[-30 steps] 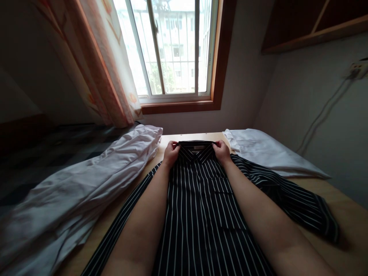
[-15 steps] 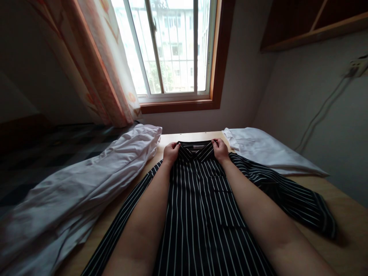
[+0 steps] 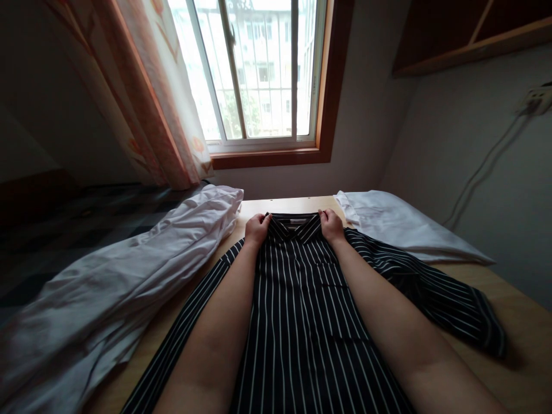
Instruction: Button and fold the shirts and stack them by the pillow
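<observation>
Our left fingers (image 3: 264, 219) and right fingers (image 3: 323, 217) pinched the collar (image 3: 308, 229), striped shirt (image 3: 297, 322) on their near side, worktop (image 3: 528, 328) beneath

Head view, down toward hands (image 3: 257, 231) (window (image 3: 267, 75) ahead)

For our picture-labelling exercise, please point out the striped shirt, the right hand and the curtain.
Striped shirt (image 3: 297, 305): head view, on the middle of its front.
Right hand (image 3: 332, 226): head view, on the back of the hand.
Curtain (image 3: 149, 98): head view, on its hanging folds.
</observation>
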{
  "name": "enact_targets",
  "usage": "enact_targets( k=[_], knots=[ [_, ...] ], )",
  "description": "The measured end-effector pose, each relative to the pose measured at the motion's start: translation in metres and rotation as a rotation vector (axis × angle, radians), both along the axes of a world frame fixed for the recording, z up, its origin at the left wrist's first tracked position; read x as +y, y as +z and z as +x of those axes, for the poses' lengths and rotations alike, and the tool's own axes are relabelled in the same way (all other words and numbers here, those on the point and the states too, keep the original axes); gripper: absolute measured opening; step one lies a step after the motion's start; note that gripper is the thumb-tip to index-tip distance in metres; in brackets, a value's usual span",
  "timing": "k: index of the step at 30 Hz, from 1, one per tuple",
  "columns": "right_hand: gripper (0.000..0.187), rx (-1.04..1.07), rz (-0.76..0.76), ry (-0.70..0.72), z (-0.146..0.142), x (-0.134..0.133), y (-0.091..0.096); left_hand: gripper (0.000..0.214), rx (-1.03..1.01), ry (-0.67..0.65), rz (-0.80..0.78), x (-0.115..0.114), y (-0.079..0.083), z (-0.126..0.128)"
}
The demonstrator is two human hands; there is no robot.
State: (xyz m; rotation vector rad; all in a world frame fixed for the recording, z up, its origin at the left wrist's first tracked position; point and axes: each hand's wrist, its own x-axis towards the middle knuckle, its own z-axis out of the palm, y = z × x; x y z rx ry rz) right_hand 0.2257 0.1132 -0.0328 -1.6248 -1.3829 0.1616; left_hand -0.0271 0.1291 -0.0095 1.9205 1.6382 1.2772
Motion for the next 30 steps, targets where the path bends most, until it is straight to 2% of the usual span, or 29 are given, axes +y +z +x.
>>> enact_targets(
  k=[7,12,17,23,30],
  knots=[
    [0.030,0.022,0.026,0.029,0.001,0.000,-0.001,0.029,-0.050,-0.015,0.018,0.000,-0.001,0.001],
    [0.029,0.070,0.054,0.049,0.002,0.000,-0.002,0.015,-0.317,-0.121,0.015,0.004,-0.006,0.000],
    [0.036,0.090,0.068,0.053,0.002,-0.001,-0.003,0.018,-0.503,-0.149,-0.034,0.008,-0.011,-0.002],
    [0.039,0.069,0.057,0.043,0.002,-0.001,-0.003,0.021,-0.471,-0.161,-0.043,0.005,-0.008,-0.002],
    [0.039,0.013,0.018,-0.002,0.003,0.000,-0.003,0.025,-0.307,-0.035,-0.054,0.005,-0.006,-0.003]
  ],
)
